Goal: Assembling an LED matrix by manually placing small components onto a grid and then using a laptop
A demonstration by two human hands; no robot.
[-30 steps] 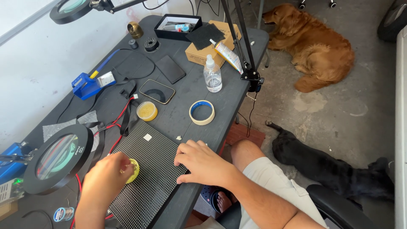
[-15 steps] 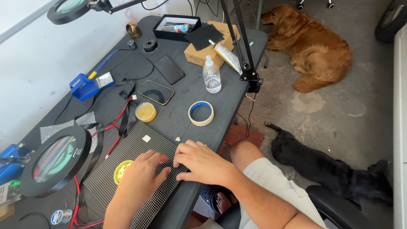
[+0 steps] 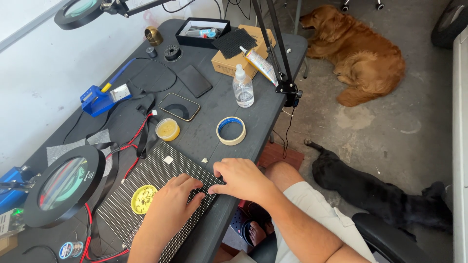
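Note:
A black dotted LED panel [image 3: 146,175] lies flat at the near edge of the dark table [image 3: 263,112]. My left hand [image 3: 173,204] rests palm down on the panel's right part, fingers together, touching it. My right hand [image 3: 239,178] presses down at the panel's right edge, its fingertips meeting those of the left hand. A round yellow tin [image 3: 143,198] sits on the panel just left of my left hand. A small white square chip [image 3: 168,159] lies on the panel's far part.
A roll of tape [image 3: 231,130], a small yellow pot [image 3: 167,129], a phone [image 3: 179,106], a clear bottle [image 3: 242,87], a cardboard box [image 3: 243,53] and a blue tool [image 3: 100,100] stand further back. A black magnifier lamp [image 3: 63,185] and red wires [image 3: 129,148] are left. Two dogs lie on the floor: a golden dog [image 3: 358,53] and a black dog [image 3: 375,195].
My left hand has left the yellow tin and moved right across the panel to meet my right hand. The right hand has barely moved.

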